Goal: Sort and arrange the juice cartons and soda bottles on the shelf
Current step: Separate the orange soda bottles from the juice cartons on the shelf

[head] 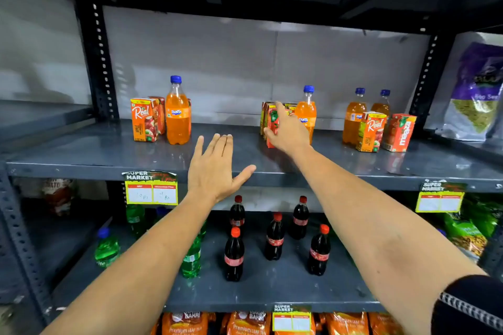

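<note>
On the grey middle shelf (109,152), an orange soda bottle (177,114) stands at the left beside an apple juice carton (144,124). In the centre, my right hand (288,133) grips a red juice carton (272,124) at the front of a small carton cluster, with another orange bottle (307,114) just behind. To the right stand two more orange bottles (353,119), an apple carton (370,132) and a red mango carton (398,132). My left hand (215,168) hovers open at the shelf's front edge, holding nothing.
The shelf below holds several cola bottles (234,255) and green soda bottles (107,249). Snack bags (476,95) fill the bay to the right. Price tags (151,189) hang on the shelf edge. Orange packets (185,323) line the bottom shelf.
</note>
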